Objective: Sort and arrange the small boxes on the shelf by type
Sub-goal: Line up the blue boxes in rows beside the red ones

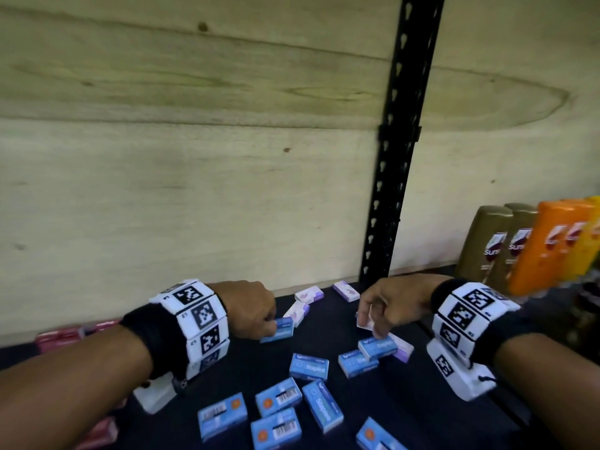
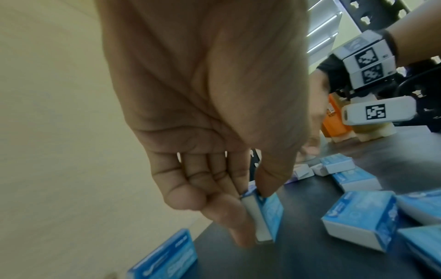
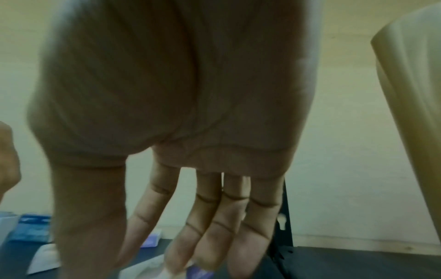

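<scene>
Most of the sorting lies ahead of you, by my reading: blue staple boxes (image 1: pixel 308 366) lie scattered at all angles on the dark shelf (image 1: pixel 406 401), in front of the black upright post (image 1: pixel 394 151), and the white-and-purple boxes (image 1: pixel 346 290) sit loose near the foot of that post, mixed in among the blue ones. A few pink boxes (image 1: pixel 60 336) lie well to the left of the post, against the wooden back wall; whether they form a finished group I cannot tell. Your left hand (image 1: pixel 251 308), left of the post, pinches one blue box (image 2: pixel 263 217) between thumb and fingertips, the other fingers lying close together behind it; whether the box is clear of the shelf I cannot tell. Your right hand (image 1: pixel 388 303), just in front of the post's foot, pinches a white-and-purple box (image 1: pixel 364 319) between thumb and fingertips, fingers reaching down and close together. No neat row of either kind shows yet, so grouping and squaring up all remain.
</scene>
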